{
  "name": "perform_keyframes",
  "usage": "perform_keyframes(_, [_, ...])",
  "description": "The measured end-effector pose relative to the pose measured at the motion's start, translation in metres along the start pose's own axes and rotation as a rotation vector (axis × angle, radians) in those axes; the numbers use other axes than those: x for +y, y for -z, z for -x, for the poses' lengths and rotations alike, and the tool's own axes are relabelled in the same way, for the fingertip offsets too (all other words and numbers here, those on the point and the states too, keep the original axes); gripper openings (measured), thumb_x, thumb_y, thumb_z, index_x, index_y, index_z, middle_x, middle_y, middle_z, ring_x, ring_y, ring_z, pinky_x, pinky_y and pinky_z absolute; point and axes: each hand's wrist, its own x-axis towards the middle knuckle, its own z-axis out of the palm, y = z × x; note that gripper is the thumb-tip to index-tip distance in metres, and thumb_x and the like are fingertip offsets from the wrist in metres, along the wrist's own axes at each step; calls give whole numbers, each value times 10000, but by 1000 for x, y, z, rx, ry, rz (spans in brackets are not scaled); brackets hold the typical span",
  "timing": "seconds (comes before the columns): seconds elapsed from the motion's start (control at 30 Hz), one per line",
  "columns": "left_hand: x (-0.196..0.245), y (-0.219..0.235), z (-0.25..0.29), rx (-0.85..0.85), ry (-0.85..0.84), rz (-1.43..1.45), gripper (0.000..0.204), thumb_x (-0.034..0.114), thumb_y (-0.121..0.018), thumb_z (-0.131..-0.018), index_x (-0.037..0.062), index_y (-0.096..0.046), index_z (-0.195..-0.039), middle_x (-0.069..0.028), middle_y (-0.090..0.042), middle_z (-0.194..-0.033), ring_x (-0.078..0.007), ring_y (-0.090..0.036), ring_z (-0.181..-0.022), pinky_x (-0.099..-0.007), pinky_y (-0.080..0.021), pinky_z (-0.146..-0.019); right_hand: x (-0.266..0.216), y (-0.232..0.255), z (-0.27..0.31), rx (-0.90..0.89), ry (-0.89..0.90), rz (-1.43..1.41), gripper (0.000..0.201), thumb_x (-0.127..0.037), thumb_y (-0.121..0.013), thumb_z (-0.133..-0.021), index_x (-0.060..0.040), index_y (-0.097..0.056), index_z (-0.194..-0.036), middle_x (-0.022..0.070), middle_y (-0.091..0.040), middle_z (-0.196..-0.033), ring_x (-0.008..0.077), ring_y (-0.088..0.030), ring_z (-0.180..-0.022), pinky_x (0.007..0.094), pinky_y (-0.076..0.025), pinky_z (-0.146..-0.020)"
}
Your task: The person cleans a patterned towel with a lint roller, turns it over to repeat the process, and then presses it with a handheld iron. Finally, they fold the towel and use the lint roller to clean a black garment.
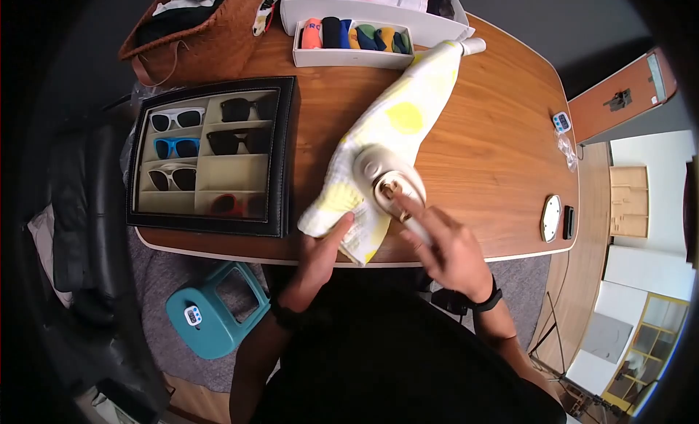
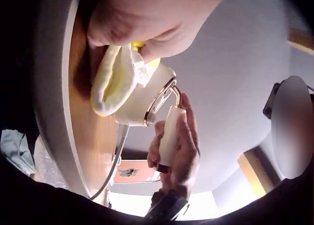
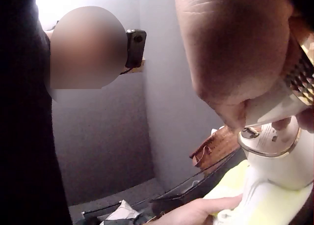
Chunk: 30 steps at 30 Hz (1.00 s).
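Observation:
A long white cloth [image 1: 404, 118] with yellow patches lies slantwise across the wooden table, one white, narrow end near the sock box. My left hand [image 1: 318, 262] grips its near end, thumb on top; the left wrist view shows the thick, folded edge [image 2: 113, 82]. In my right hand [image 1: 457, 255] is the handle [image 2: 170, 136] of a white, gold-trimmed handheld appliance, which looks like a small iron or garment steamer [image 1: 371, 162]. Its round body overlaps the cloth just beyond my left hand, slightly blurred in the head view. A grey cord [image 2: 117, 156] shows beneath it.
Left of the cloth stands a black glazed case [image 1: 287, 162] of sunglasses. Behind are a box of rolled socks [image 1: 353, 57], a larger white box [image 1: 298, 12] and a brown basket [image 1: 196, 56]. A small timer [image 1: 561, 122] and white oval item [image 1: 551, 218] lie rightward.

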Motion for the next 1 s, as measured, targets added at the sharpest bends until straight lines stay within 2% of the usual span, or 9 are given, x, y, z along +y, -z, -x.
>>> perform_keyframes(0.27, [4, 17, -4, -53, 187, 154, 470, -7, -677, -947, 7, -545, -1399, -82, -629, -1341, -183, -627, -1199, -352, -530, -1008, -8, 36, 7, -236, 28, -130, 493, -185, -677, -963, -188, -582, -1447, 181, -710, -970, 322, -688, -688, 432, -539, -631])
perform_keyframes(0.3, [-1, 22, -2, -96, 218, 134, 516, -8, -672, -946, 21, -507, -1434, -84, -607, -1367, -202, -611, -1235, -361, -536, -1009, -11, 29, 1, -189, 77, -179, 465, -107, -700, -931, -99, -626, -1390, 142, -707, -908, 279, -645, -654, 361, -506, -627])
perform_keyframes(0.4, [2, 25, 8, -57, 282, 5, 519, 6, -675, -949, 33, -502, -1438, -79, -618, -1346, -196, -627, -1209, -356, -545, -1000, -2, 23, -13, -346, -46, -75, 480, -128, -709, -931, -151, -623, -1402, 125, -695, -869, 283, -639, -629, 373, -506, -611])
perform_keyframes(0.47, [13, 29, 9, -102, 321, -31, 478, 27, -679, -959, 33, -531, -1414, -67, -642, -1306, -166, -636, -1170, -334, -547, -972, 3, 18, -20, -274, 33, 25, 493, -140, -706, -935, -201, -615, -1415, 119, -685, -844, 293, -617, -591, 394, -504, -591])
perform_keyframes(0.57, [19, 32, 14, -197, 129, -221, 434, 78, -681, -980, 32, -560, -1394, -60, -671, -1264, -151, -650, -1133, -321, -569, -916, 9, 12, -30, -102, 136, 209, 500, -234, -653, -983, -264, -554, -1472, 189, -695, -767, 297, -643, -508, 413, -530, -506])
perform_keyframes(0.73, [21, 31, 20, -176, 157, -182, 420, 69, -691, -971, 23, -585, -1376, -59, -675, -1272, -138, -638, -1135, -314, -530, -960, 53, 44, -48, -71, 80, 369, 504, -271, -654, -978, -290, -553, -1471, 172, -651, -776, 341, -647, -568, 469, -518, -539])
perform_keyframes(0.83, [22, 34, 23, -218, 203, -177, 389, 62, -709, -958, 20, -630, -1336, -43, -690, -1260, -127, -627, -1147, -319, -495, -1008, 76, 68, -50, 85, 60, 483, 488, -257, -657, -973, -270, -570, -1453, 180, -660, -805, 376, -660, -638, 472, -523, -570])
perform_keyframes(0.9, [24, 44, 28, -275, 225, -193, 387, 65, -720, -951, 24, -642, -1328, -37, -697, -1256, -125, -627, -1154, -321, -489, -1020, 88, 86, -45, 85, -115, 719, 472, -202, -675, -957, -209, -594, -1422, 205, -698, -918, 429, -678, -769, 471, -554, -655])
perform_keyframes(1.0, [33, 60, 34, -434, 339, -254, 412, 69, -751, -927, 34, -655, -1326, -45, -703, -1268, -139, -644, -1149, -318, -499, -1015, 97, 121, -26, 211, -102, 521, 440, -130, -680, -951, -142, -616, -1386, 214, -723, -1071, 398, -721, -939, 419, -583, -783])
